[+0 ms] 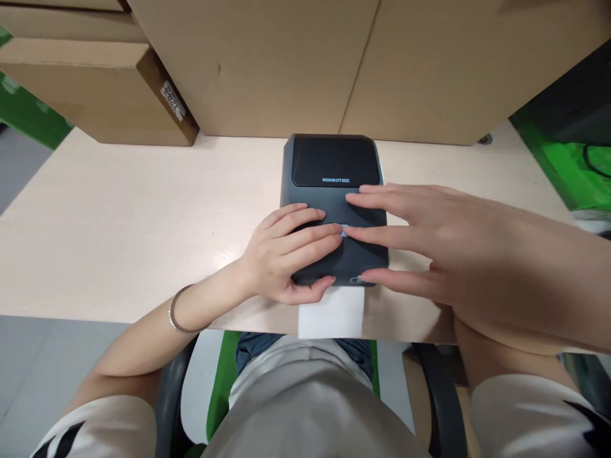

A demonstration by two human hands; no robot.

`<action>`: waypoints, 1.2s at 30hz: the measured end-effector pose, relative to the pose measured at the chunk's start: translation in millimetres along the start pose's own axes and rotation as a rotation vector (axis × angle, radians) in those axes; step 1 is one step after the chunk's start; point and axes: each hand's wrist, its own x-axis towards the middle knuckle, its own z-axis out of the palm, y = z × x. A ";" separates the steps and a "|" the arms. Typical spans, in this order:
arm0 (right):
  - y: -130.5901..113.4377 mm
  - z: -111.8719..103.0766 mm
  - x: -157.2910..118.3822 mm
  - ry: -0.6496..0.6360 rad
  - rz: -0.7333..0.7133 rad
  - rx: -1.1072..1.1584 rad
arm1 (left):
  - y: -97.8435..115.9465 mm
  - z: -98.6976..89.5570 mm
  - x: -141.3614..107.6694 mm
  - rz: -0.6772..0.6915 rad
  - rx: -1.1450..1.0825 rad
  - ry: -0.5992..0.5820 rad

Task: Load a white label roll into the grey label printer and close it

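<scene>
A dark grey label printer (329, 203) with a glossy black window panel lies on the table in front of me. My left hand (291, 254) rests flat over its left side, fingers stretched towards the middle, the thumb at the near edge. From the right, my right hand (410, 235) reaches over the printer with its fingers spread. One of its fingertips meets my left fingertips at a small light-blue spot on the printer. Out of the near end hangs a white paper label (331, 313), past the table's front edge. Nothing is held in either hand.
The pale table (119, 222) extends to both sides. Large cardboard boxes (286, 70) form a wall behind the printer, and a smaller carton (95, 95) stands at the back left. Chair armrests (442, 394) flank me below the table edge.
</scene>
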 end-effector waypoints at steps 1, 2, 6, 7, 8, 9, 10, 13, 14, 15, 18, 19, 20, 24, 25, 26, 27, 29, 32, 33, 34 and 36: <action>-2.0 -2.3 -0.1 -0.010 -0.011 -0.014 | -0.7 0.3 -0.6 0.001 -0.009 0.009; -3.4 -4.1 -0.2 -0.006 -0.035 -0.030 | -1.6 0.4 -1.4 0.001 -0.020 0.012; -5.7 -3.5 -1.4 -0.026 -0.087 -0.094 | -6.1 -0.9 -4.2 0.007 -0.052 -0.022; -6.7 -2.1 -1.9 -0.043 -0.091 -0.133 | -7.1 -1.7 -4.6 0.009 -0.056 -0.033; -8.1 -0.8 -2.1 -0.066 -0.097 -0.179 | -7.8 -2.6 -5.0 0.015 -0.061 -0.041; -10.2 0.5 -2.0 -0.082 -0.111 -0.226 | -8.3 -3.6 -5.3 0.024 -0.065 -0.048; -12.9 1.5 -1.4 -0.083 -0.130 -0.272 | -8.6 -4.7 -5.5 0.031 -0.067 -0.060; -23.4 3.5 1.9 -0.040 -0.164 -0.390 | -9.0 -7.6 -6.4 0.052 -0.053 -0.119; -27.1 4.1 3.0 -0.036 -0.162 -0.421 | -9.2 -8.3 -6.8 0.060 -0.043 -0.136; -30.5 4.7 3.9 -0.034 -0.154 -0.443 | -9.5 -8.8 -7.2 0.071 -0.031 -0.148; -38.6 7.7 4.8 -0.037 -0.120 -0.467 | -11.2 -8.8 -8.3 0.108 0.003 -0.143; -40.6 9.0 4.5 -0.031 -0.105 -0.467 | -11.9 -8.5 -8.5 0.118 0.014 -0.135; -42.4 10.2 4.1 -0.032 -0.088 -0.467 | -12.5 -8.0 -8.7 0.128 0.025 -0.123; -49.6 12.6 2.1 -0.026 -0.042 -0.491 | -13.5 -6.5 -8.7 0.175 0.072 -0.041; -51.4 12.3 1.6 -0.016 -0.038 -0.503 | -13.2 -6.5 -8.5 0.185 0.084 -0.022; -53.1 11.5 1.2 -0.008 -0.036 -0.514 | -12.9 -6.7 -8.3 0.192 0.095 -0.007; -54.7 10.3 0.9 -0.003 -0.033 -0.522 | -12.6 -7.0 -8.2 0.195 0.103 0.004; -57.3 6.4 0.3 -0.001 -0.022 -0.533 | -11.9 -7.8 -8.2 0.193 0.105 0.023; -59.9 -1.7 -0.4 0.013 -0.010 -0.531 | -11.7 -7.9 -10.2 0.184 0.082 0.068; -60.4 -4.6 -0.9 0.023 -0.013 -0.527 | -12.0 -7.3 -11.6 0.175 0.080 0.088; -60.6 -7.4 -1.5 0.032 -0.023 -0.521 | -12.4 -6.5 -13.3 0.159 0.083 0.111; -60.3 -12.2 -3.7 0.048 -0.017 -0.468 | -13.5 -4.2 -17.0 0.105 0.092 0.147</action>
